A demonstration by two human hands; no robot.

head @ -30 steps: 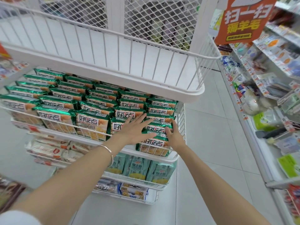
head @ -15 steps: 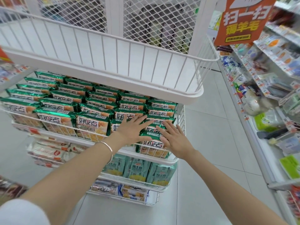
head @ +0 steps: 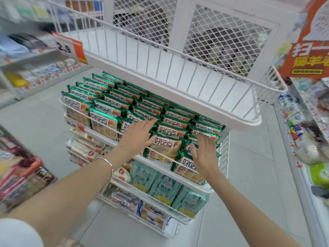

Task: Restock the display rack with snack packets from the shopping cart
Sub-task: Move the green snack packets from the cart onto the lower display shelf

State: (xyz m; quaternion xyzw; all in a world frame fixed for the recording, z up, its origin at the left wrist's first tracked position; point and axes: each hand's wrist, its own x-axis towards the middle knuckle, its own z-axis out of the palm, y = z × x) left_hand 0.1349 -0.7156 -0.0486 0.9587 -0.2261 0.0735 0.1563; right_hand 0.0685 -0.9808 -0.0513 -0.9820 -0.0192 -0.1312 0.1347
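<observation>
A white wire display rack (head: 187,172) stands in the aisle with several tiers. Its second tier is packed with rows of green snack packets (head: 110,111). My left hand (head: 138,138) hovers flat over the front packets, fingers spread, holding nothing. My right hand (head: 204,154) is open beside it, palm toward the rightmost front packet (head: 187,166). The top tier basket (head: 178,68) shows no packets. At the left edge a red shopping cart (head: 30,168) with dark packets is partly visible and blurred.
Lower tiers hold pale blue packets (head: 163,188) and white snack packs (head: 83,150). A price sign (head: 69,48) reading 2.9 hangs at the top tier's left. Store shelves (head: 306,125) line the right side, others the left. An orange poster (head: 308,47) hangs upper right.
Both hands have lifted off the front packets and drawn slightly apart. The camera has swung left, so the rack sits further right and the cart has come into view.
</observation>
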